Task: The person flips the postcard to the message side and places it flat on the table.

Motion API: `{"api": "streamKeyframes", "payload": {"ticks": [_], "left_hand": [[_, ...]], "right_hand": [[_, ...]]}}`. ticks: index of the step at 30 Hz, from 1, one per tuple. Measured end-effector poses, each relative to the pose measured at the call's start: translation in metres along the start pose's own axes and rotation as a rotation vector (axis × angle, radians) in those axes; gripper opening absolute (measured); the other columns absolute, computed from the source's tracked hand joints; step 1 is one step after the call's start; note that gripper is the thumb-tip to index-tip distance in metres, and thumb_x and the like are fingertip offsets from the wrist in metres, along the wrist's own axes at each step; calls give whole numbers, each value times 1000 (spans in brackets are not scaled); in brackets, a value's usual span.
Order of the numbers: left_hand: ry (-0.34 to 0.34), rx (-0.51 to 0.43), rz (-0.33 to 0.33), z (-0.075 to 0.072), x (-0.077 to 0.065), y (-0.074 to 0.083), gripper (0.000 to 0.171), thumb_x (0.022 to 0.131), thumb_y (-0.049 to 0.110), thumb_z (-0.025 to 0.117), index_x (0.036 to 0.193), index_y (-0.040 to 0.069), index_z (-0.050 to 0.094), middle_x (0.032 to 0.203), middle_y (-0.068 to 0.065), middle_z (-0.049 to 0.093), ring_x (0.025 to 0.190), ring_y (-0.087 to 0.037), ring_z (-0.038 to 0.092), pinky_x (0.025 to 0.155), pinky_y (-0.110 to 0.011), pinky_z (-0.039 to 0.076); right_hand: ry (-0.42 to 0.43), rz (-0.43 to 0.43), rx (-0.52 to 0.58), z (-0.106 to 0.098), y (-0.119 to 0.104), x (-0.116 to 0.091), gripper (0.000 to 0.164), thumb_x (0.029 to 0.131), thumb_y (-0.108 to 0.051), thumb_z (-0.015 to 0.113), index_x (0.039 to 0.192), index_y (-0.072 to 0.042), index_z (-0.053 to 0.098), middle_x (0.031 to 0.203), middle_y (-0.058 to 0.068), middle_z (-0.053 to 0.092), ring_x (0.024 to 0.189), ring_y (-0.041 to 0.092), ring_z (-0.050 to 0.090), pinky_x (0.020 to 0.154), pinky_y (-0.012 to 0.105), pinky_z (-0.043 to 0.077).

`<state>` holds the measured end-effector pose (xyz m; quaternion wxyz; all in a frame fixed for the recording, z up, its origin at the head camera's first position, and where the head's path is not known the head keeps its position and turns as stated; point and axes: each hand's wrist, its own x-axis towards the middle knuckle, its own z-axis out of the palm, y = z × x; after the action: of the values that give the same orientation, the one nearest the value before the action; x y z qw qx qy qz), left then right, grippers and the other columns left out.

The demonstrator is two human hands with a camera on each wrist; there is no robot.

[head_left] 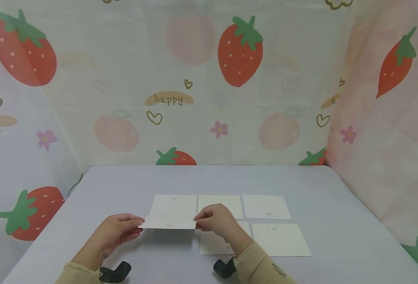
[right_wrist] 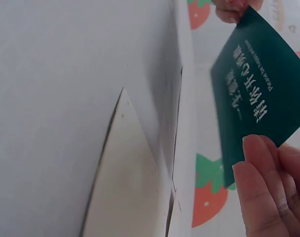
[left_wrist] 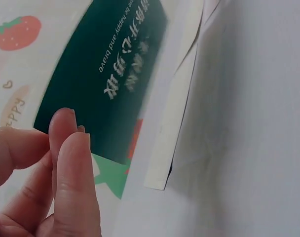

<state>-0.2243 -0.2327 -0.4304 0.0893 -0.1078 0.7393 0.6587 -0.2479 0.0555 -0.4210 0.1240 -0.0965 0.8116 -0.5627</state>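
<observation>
Between both hands a card (head_left: 168, 223) is held above the table, its pale side up in the head view. Its underside is dark green with white writing, as the card (left_wrist: 98, 84) in the left wrist view shows. My left hand (head_left: 118, 230) pinches the left corner between thumb and fingers. At the right end, my right hand (head_left: 218, 221) pinches the other near corner. Behind the held card lies a pale card (head_left: 175, 203), partly overlapped by it in the head view. A front middle card (head_left: 216, 244) lies beneath the right hand, which hides part of it.
More pale cards lie flat in two rows: a back middle card (head_left: 226, 201), a back right card (head_left: 267, 207) and a front right card (head_left: 281, 240). A white cloth covers the table (head_left: 336, 221). Strawberry-printed curtains (head_left: 201, 79) stand behind and at the sides.
</observation>
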Motion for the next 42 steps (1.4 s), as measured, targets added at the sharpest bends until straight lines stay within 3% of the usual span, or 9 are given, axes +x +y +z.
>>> {"api": "streamKeyframes", "payload": {"ticks": [6,14,21,28,34,42], "left_hand": [[-12,14,16,1,-2,0,25,82,8,65,104,-3,62,90,-9,65,80,-20,64,70,-31,55],[-25,-8,11,4,-3,-2,35,81,6,65,114,-3,55,83,-8,65,72,-18,64,66,-28,55],[-10,24,24,8,-5,-6,40,81,5,65,118,-5,54,82,-7,65,71,-17,63,64,-28,54],[26,79,35,13,-5,-11,35,79,2,65,113,-6,58,82,-7,64,70,-17,62,65,-31,55],[60,181,13,13,-2,-16,23,79,4,66,101,-4,64,86,-7,66,73,-16,61,65,-31,54],[67,239,-25,12,0,-19,17,80,1,64,96,-5,67,82,-7,67,69,-13,61,62,-28,53]], "right_hand": [[17,-1,5,1,3,1,3,81,-8,68,80,-5,69,77,4,67,71,15,65,65,28,55],[44,-29,2,3,8,4,10,78,-4,68,86,-2,62,75,6,67,69,19,66,62,28,55],[70,5,-19,4,9,6,12,78,-5,69,86,-1,61,74,5,67,67,17,65,61,28,55],[53,71,-139,4,9,5,9,77,-9,71,81,-6,64,69,1,65,62,13,62,57,27,52],[2,82,-156,3,10,1,9,76,-7,72,81,-5,65,71,2,64,61,14,61,57,27,52],[-35,109,-152,3,14,-1,7,75,-5,72,78,-5,66,69,3,65,62,15,62,58,28,54]]}}
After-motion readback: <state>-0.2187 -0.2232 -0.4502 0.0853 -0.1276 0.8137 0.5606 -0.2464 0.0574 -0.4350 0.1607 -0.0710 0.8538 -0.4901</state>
